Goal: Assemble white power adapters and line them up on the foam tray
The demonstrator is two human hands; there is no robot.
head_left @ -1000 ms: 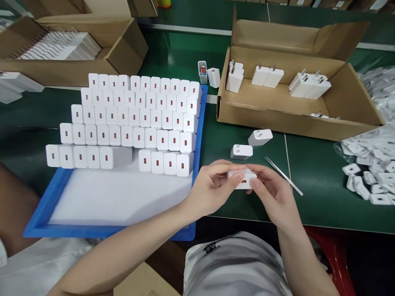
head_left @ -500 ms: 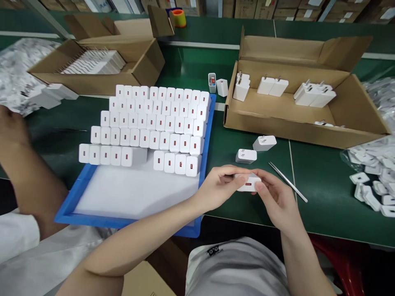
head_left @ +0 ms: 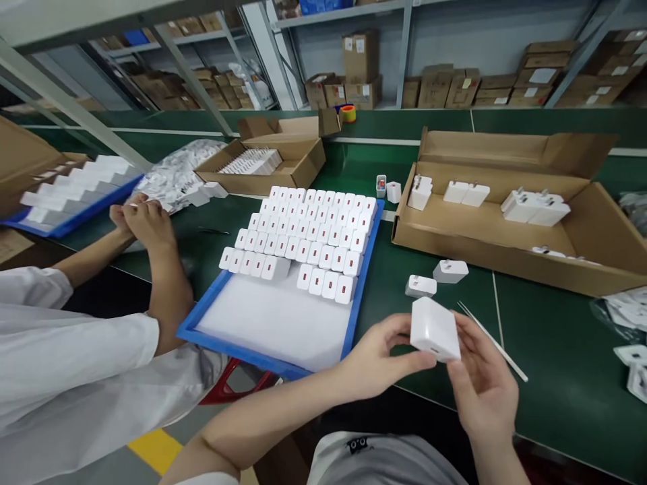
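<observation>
Between my two hands is a white charger [head_left: 433, 329], tilted so a broad glossy side faces up. My left hand [head_left: 377, 357] grips its left edge with thumb and fingers. On the opposite side, my right hand [head_left: 482, 377] has its thumb at the lower corner and fingers behind it. Just beyond lie two more chargers, a nearer charger [head_left: 420, 286] and a farther charger [head_left: 451, 271], with prong ends showing. White tweezers [head_left: 495, 342] rest to the right of my hands. Rows of white chargers [head_left: 308, 232] with red ports stand in a blue-rimmed tray [head_left: 227, 343] to the left.
An open cardboard box [head_left: 470, 242] holding several chargers stands at the right. Another open box [head_left: 293, 176] sits at the back. A co-worker's hands [head_left: 146, 219] are at the left, near a bag of white parts [head_left: 176, 172]. Two small casings stand behind the tray.
The charger has turned in my hands, from its red-port end facing me to a broad side showing. The camera view has tilted up and shifted left, revealing the co-worker and shelves.
</observation>
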